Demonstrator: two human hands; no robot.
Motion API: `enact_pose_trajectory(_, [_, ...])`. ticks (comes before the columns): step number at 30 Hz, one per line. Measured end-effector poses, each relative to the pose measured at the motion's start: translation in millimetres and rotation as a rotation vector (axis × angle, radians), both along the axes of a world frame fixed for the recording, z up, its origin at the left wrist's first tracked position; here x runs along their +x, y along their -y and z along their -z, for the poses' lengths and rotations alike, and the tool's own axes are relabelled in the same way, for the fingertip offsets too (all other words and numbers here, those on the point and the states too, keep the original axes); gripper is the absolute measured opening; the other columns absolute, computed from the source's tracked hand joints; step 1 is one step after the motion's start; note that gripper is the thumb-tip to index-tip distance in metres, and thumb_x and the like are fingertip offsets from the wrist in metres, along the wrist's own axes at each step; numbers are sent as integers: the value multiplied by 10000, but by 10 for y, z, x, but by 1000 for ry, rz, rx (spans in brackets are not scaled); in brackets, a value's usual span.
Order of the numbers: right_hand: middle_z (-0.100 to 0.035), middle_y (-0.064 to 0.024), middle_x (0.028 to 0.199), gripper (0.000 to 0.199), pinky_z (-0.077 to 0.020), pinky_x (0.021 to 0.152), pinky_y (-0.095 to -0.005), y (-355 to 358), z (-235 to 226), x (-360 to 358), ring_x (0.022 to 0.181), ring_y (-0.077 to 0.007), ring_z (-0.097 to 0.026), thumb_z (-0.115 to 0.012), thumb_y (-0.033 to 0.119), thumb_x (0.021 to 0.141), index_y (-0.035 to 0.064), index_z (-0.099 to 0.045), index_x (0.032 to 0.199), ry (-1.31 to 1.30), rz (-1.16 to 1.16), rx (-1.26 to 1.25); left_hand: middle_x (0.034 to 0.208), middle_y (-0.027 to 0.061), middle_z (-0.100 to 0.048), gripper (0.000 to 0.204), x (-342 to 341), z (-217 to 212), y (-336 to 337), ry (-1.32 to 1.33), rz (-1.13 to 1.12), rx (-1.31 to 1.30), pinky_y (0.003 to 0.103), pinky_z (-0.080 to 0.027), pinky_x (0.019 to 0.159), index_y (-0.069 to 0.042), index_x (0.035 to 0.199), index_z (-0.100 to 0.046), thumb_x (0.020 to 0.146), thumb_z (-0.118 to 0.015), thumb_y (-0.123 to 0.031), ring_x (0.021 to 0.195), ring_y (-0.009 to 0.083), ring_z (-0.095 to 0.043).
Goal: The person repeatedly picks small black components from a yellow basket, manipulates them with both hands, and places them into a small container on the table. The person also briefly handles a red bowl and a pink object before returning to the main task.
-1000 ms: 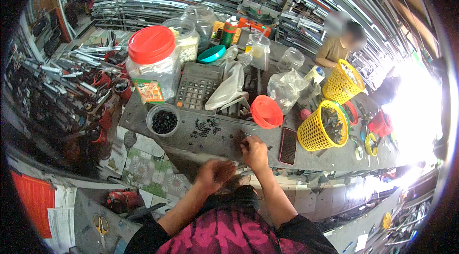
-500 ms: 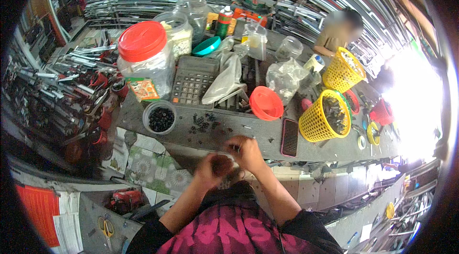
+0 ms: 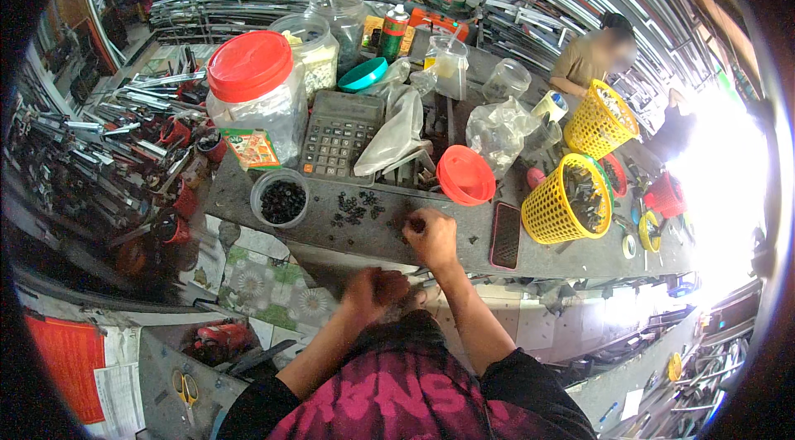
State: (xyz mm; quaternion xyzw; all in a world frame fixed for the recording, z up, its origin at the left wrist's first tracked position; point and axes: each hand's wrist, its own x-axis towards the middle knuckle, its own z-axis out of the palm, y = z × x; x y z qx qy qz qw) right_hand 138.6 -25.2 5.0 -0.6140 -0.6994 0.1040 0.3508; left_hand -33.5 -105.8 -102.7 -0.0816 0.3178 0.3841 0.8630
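Observation:
My right hand (image 3: 432, 237) rests at the near edge of the grey workbench (image 3: 389, 241), its fingers curled in; whatever they pinch is too small and dark to name. Lower and nearer to my body, my left hand (image 3: 374, 291) is held off the bench, closed and slightly blurred. What it holds, if anything, is hidden. Small black pieces (image 3: 354, 210) lie scattered on the bench just left of my right hand. Farther left stands a clear round tub (image 3: 280, 198) with many more small black pieces inside.
Behind the pieces are a large calculator (image 3: 339, 135), a red-lidded jar (image 3: 250, 67) and a red bowl (image 3: 465, 176). To the right lie a phone (image 3: 505, 234) and a yellow basket (image 3: 556, 206) of dark parts. A person (image 3: 584, 59) is at the far right.
My hands were close together in front of me. My right hand has moved forward onto the bench edge near the black pieces; my left has stayed low, turning slightly.

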Motion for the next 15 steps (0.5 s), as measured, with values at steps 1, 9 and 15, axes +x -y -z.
enact_pose_trajectory(1, [-767, -172, 910, 178, -601, 743, -394, 53, -48, -28, 803, -331, -763, -812, 100, 776, 24, -789, 935, -60, 15, -39, 1070, 248, -745, 455, 23, 58, 22, 3, 3, 5, 534, -604, 968, 58, 1094, -682, 1070, -431, -321, 991, 404, -740])
enact_pose_trajectory(9, [-768, -164, 909, 202, -576, 705, -374, 490, -197, -117, 775, -281, -759, -838, 114, 829, 30, -788, 1005, -69, -144, -290, 1083, 211, -750, 470, 87, 513, 148, -237, 13, 494, 474, -579, 941, 17, 1101, -680, 1103, -425, -378, 1015, 365, -732])
enact_pose_trajectory(15, [-740, -167, 916, 149, -576, 748, -436, 295, 27, 13, 823, -362, -729, -820, 93, 829, 21, -754, 942, 71, -90, -46, 1080, 206, -739, 449, -105, -48, 33, 230, 8, 4, 513, -563, 928, 23, 1119, -659, 1096, -435, -365, 989, 373, -706])
